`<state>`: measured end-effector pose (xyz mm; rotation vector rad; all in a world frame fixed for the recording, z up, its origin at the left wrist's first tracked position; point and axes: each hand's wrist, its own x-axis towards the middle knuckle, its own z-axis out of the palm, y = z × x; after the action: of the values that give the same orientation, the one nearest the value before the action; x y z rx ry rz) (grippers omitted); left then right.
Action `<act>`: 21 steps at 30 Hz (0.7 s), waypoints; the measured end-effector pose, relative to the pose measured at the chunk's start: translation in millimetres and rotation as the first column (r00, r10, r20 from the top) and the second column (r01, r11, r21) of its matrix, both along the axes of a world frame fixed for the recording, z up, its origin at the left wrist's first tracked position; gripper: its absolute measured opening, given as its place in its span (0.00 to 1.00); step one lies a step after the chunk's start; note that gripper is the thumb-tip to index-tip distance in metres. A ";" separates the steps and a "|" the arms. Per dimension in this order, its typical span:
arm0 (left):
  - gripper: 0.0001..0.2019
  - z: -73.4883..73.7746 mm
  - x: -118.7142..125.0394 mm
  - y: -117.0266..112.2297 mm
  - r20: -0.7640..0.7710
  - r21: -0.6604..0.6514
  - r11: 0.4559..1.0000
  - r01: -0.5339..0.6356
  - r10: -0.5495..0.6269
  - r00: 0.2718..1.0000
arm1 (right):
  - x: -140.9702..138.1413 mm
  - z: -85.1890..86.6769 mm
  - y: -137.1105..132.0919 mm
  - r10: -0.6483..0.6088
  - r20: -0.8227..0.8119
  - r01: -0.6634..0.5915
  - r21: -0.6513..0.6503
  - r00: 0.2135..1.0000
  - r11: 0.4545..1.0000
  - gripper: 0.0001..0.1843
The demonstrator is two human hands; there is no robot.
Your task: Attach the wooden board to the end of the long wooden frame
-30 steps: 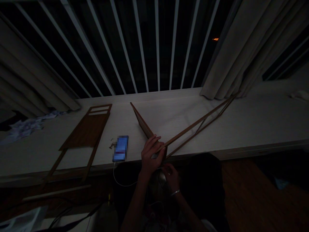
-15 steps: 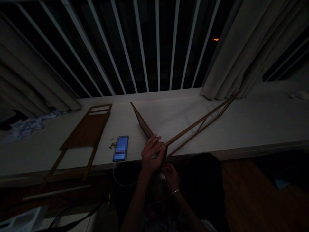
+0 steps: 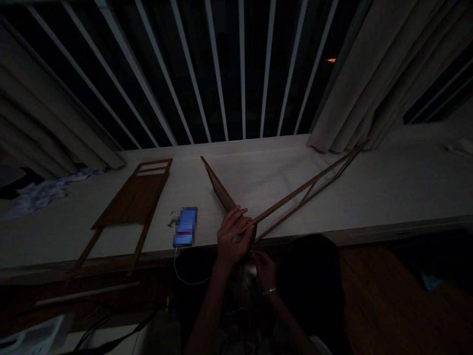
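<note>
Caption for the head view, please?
Left hand grips a thin wooden frame at the windowsill edge, right hand below.

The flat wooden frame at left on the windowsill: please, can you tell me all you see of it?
The frame looks like brown wood: a solid panel, two thin crossbars at the far end, and two long rails reaching over the front edge. It lies flat on the white sill; no hand touches it.

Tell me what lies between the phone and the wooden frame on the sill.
The head view shows a few small dark scraps beside the phone, toward the wooden frame.
</note>
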<state>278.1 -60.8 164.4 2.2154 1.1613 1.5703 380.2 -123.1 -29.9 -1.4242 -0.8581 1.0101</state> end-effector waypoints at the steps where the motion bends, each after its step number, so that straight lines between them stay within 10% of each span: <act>1: 0.08 -0.2 0.0 0.1 0.006 0.003 1.000 -0.001 0.001 1.000 | 1.5 0.2 0.9 0.004 0.018 -0.004 0.013 1.000 1.000 0.18; 21: 0.08 -1.2 -0.2 0.9 0.008 0.008 1.000 0.011 -0.011 1.000 | 4.6 17.8 6.8 -0.014 0.104 0.007 0.074 0.994 0.997 0.13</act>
<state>277.8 -59.9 163.2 2.2149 1.1405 1.5800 384.8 -116.3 -12.1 -1.4270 -0.9539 0.8930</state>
